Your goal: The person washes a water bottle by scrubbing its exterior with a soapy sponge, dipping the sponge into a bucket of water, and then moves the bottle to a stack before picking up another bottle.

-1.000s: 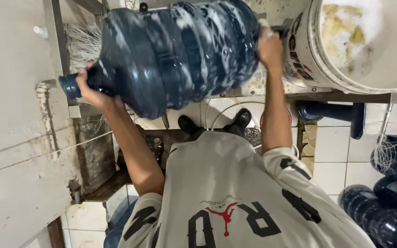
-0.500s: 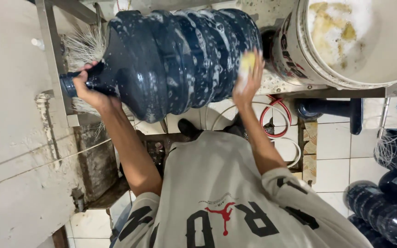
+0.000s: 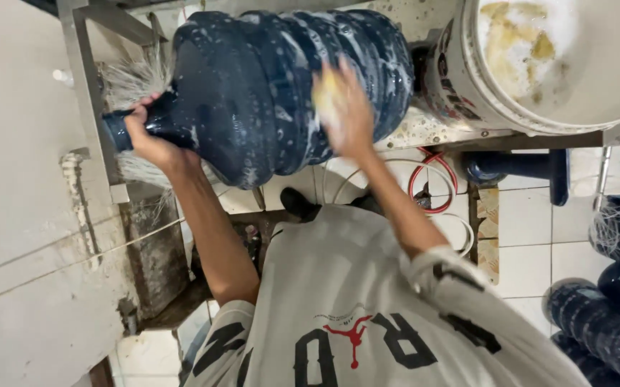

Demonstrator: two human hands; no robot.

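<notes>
A large dark-blue water jug (image 3: pixel 253 79) lies on its side on a wet metal stand, covered in soap suds. My left hand (image 3: pixel 149 136) is wrapped around the jug's narrow neck at the left. My right hand (image 3: pixel 346 115) presses a yellow sponge (image 3: pixel 324 93) against the jug's ribbed side near its middle; the hand is blurred. Both forearms reach up from my white shirt with black letters (image 3: pixel 367 322).
A white bucket (image 3: pixel 539 64) with foamy, yellowish water stands right of the jug. Pale brush bristles (image 3: pixel 127 79) stick out by a metal frame (image 3: pixel 84 86) at the left. Several more dark-blue jugs (image 3: pixel 604 322) lie on the tiled floor at lower right. Coiled hoses (image 3: pixel 432 186) hang under the stand.
My right hand has slid with the sponge from the jug's base end, near the bucket, leftward to its middle. The left hand has kept its hold on the neck.
</notes>
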